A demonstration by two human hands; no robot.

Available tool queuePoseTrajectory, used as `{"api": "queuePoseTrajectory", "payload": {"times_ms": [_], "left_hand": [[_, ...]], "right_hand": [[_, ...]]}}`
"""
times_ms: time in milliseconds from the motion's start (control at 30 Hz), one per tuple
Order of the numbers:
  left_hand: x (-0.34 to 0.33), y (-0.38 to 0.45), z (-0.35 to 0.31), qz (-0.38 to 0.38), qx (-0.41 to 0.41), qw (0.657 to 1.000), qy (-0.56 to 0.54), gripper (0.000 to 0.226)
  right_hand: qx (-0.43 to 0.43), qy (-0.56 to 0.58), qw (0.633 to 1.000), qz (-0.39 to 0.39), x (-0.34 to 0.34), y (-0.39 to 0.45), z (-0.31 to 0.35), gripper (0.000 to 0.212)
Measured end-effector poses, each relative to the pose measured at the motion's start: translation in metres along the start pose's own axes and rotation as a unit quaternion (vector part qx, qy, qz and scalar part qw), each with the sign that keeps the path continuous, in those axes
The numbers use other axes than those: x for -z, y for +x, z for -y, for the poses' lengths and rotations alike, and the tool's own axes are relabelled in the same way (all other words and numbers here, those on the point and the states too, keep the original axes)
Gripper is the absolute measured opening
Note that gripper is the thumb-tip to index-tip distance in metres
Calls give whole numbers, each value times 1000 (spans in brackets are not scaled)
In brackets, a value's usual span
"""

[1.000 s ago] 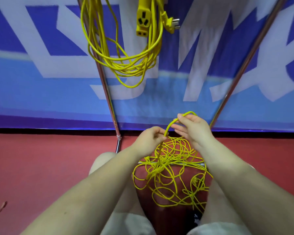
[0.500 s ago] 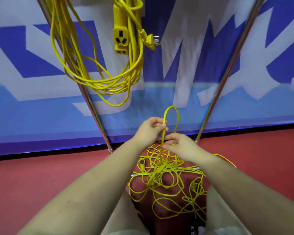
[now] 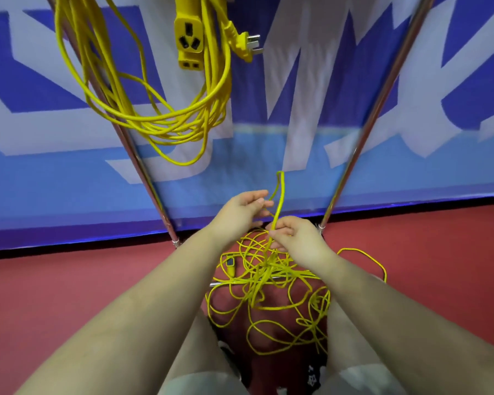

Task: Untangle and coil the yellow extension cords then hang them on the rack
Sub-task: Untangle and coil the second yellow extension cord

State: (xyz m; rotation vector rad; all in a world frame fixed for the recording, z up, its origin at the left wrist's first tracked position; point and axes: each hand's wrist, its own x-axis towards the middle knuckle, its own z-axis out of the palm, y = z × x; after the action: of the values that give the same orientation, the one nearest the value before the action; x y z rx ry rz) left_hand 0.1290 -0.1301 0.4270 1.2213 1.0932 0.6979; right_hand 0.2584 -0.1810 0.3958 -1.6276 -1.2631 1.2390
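The right hand (image 3: 295,238) pinches a doubled strand of the tangled yellow cord (image 3: 268,292), a narrow loop (image 3: 280,189) rising above the fingers. The left hand (image 3: 240,209) sits just beside it, fingers loosely spread and touching the loop's strand; whether they grip it I cannot tell. The tangle lies on the red floor (image 3: 69,295) between the person's knees. Above, a coiled yellow cord (image 3: 166,121) hangs with its socket block (image 3: 188,38) and plug (image 3: 244,44) between the rack's 2 metal poles (image 3: 143,166).
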Motion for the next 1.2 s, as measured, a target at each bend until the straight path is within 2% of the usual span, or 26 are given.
{"api": "queuePoseTrajectory", "payload": {"times_ms": [167, 300, 400, 533, 633, 700, 833, 900, 967, 1067, 1133, 1200], "left_hand": [[0, -34, 48, -10, 2, 996, 92, 30], [-14, -57, 77, -6, -11, 994, 108, 24], [-23, -66, 87, -45, -36, 994, 90, 20], [-24, -72, 93, -141, -83, 976, 143, 15], [-21, -77, 96, -181, -83, 974, 107, 19], [-20, -78, 96, -184, -65, 980, 42, 23], [-20, -76, 84, -166, -45, 984, -37, 21], [-22, -74, 72, -153, -44, 985, -60, 16], [-24, -68, 57, -157, -46, 983, -81, 12], [-22, -60, 38, -166, -44, 978, -123, 7], [-19, -56, 31, -174, -33, 971, -160, 9], [-16, -56, 29, -171, -29, 965, -196, 8]], "right_hand": [[-53, 130, 990, -14, 0, -13, 3, 8], [-58, 171, 984, 1, -2, -26, 14, 14], [-54, 182, 982, 0, -4, -30, 20, 16], [-41, 227, 973, 7, -9, -35, 21, 10], [-24, 252, 967, 21, -14, -41, 13, 12], [-14, 197, 980, 36, -16, -46, 2, 11], [30, 5, 996, 83, -23, -50, -33, 35], [47, -25, 993, 102, -28, -51, -46, 32], [62, -34, 992, 106, -31, -50, -52, 18], [100, -46, 992, 59, -32, -48, -50, 6], [137, -75, 988, 9, -30, -45, -47, 6], [155, -83, 984, -9, -26, -41, -41, 8]]}}
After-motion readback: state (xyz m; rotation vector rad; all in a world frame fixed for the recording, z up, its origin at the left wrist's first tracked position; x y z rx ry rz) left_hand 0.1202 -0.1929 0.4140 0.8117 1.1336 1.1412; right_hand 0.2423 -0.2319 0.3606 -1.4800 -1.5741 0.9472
